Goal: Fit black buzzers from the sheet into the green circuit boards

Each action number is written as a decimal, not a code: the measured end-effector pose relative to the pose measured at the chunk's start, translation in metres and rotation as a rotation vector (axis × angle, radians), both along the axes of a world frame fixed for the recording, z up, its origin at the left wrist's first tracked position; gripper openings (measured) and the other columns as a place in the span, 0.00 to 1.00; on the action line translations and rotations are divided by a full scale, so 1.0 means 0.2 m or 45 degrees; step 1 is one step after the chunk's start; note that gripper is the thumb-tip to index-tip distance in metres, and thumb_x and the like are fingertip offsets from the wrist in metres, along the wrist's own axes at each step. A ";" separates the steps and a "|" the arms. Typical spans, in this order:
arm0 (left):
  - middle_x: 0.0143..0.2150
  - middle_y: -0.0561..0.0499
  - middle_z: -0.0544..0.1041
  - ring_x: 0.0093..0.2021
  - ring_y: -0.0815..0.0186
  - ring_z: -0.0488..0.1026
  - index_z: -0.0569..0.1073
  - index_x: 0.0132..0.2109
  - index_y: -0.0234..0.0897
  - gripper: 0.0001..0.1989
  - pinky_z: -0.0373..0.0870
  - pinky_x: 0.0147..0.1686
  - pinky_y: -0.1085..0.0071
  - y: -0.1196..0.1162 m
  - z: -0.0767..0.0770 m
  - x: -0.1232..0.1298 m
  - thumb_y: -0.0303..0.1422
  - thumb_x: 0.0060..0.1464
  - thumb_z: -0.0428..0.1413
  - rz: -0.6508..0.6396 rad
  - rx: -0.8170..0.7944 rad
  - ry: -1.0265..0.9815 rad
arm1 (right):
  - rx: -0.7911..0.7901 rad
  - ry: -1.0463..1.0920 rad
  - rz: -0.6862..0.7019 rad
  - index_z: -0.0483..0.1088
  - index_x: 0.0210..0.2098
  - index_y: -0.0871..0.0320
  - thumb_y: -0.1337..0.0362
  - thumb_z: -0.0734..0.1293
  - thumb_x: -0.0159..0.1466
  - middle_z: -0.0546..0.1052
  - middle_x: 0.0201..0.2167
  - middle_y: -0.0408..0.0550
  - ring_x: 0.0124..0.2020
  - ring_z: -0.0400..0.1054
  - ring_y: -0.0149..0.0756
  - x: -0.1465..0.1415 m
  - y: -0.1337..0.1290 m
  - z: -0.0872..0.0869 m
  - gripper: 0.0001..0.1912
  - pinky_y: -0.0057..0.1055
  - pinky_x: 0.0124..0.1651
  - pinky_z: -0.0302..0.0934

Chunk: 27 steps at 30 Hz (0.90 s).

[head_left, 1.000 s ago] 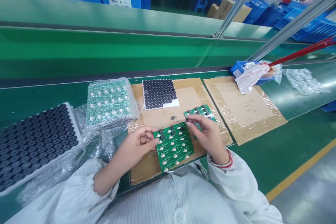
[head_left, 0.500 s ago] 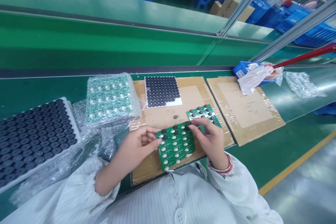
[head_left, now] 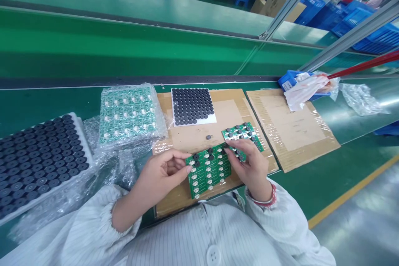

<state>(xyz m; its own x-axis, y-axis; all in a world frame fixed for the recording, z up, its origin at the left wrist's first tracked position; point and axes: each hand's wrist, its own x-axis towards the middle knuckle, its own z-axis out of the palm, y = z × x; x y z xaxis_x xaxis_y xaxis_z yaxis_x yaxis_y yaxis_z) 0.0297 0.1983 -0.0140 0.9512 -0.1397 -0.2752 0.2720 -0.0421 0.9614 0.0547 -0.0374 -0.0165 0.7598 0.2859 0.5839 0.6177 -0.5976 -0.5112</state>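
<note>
My left hand (head_left: 165,174) grips the left edge of a green circuit board (head_left: 202,179) between thumb and fingers. The board is tilted up above the cardboard, with white parts in rows and several black discs along its far edge. At the board's far right corner, the thumb and index finger of my right hand (head_left: 251,166) close on a black disc (head_left: 225,146). Behind that hand lies a second circuit board (head_left: 246,129) bearing black discs, partly covered. One loose black disc (head_left: 208,137) rests on the cardboard (head_left: 187,139). Farther back is a white sheet of black discs (head_left: 193,106).
To the left sit a bubble-wrapped stack of boards (head_left: 127,112) and a large sheet of black discs (head_left: 40,162). Another cardboard piece (head_left: 289,129) lies right, near a blue bin (head_left: 288,80) with plastic bags. A metal post (head_left: 293,2) rises behind; people work in the background.
The view has shifted slightly. Both hands stay at the same places on the board, which tilts a little differently; my right fingers remain at its far right corner.
</note>
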 end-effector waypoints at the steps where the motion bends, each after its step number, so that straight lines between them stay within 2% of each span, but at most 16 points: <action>1: 0.26 0.52 0.74 0.28 0.69 0.74 0.75 0.36 0.37 0.10 0.72 0.29 0.75 0.00 0.00 0.00 0.33 0.43 0.61 -0.001 0.001 -0.003 | -0.014 -0.029 0.034 0.60 0.54 0.50 0.75 0.65 0.63 0.73 0.42 0.47 0.43 0.68 0.39 0.00 -0.01 -0.01 0.23 0.39 0.43 0.67; 5: 0.26 0.52 0.75 0.27 0.69 0.74 0.75 0.36 0.36 0.10 0.72 0.28 0.76 0.00 0.01 0.00 0.33 0.43 0.61 -0.008 0.009 -0.008 | -0.120 -0.076 0.102 0.57 0.57 0.49 0.77 0.64 0.64 0.73 0.45 0.47 0.42 0.68 0.39 0.02 -0.05 -0.02 0.26 0.39 0.41 0.68; 12: 0.26 0.53 0.74 0.26 0.72 0.73 0.75 0.38 0.34 0.11 0.71 0.28 0.80 0.00 0.02 0.00 0.32 0.44 0.61 -0.064 0.029 -0.008 | -0.201 -0.163 0.301 0.64 0.55 0.57 0.81 0.60 0.64 0.71 0.48 0.52 0.48 0.66 0.43 0.03 -0.07 -0.02 0.22 0.44 0.45 0.66; 21: 0.26 0.54 0.74 0.26 0.73 0.73 0.75 0.37 0.34 0.10 0.71 0.27 0.81 0.01 0.02 -0.01 0.32 0.44 0.61 -0.067 0.043 -0.035 | -0.244 -0.090 0.257 0.66 0.53 0.54 0.81 0.57 0.64 0.70 0.46 0.53 0.47 0.65 0.42 0.04 -0.08 -0.01 0.23 0.45 0.46 0.65; 27: 0.26 0.54 0.74 0.26 0.73 0.73 0.75 0.37 0.33 0.11 0.72 0.28 0.80 0.01 0.02 -0.01 0.32 0.44 0.61 -0.060 0.029 -0.034 | -0.233 -0.005 0.251 0.67 0.49 0.57 0.78 0.58 0.65 0.71 0.42 0.52 0.44 0.66 0.40 0.03 -0.05 0.05 0.17 0.41 0.45 0.66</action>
<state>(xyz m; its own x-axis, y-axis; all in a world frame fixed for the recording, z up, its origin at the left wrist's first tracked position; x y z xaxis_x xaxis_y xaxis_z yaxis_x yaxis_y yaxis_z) 0.0280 0.2001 -0.0109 0.9507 -0.1784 -0.2537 0.2438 -0.0759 0.9668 0.0605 -0.0464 -0.0058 0.6767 0.5291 0.5119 0.7331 -0.5481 -0.4027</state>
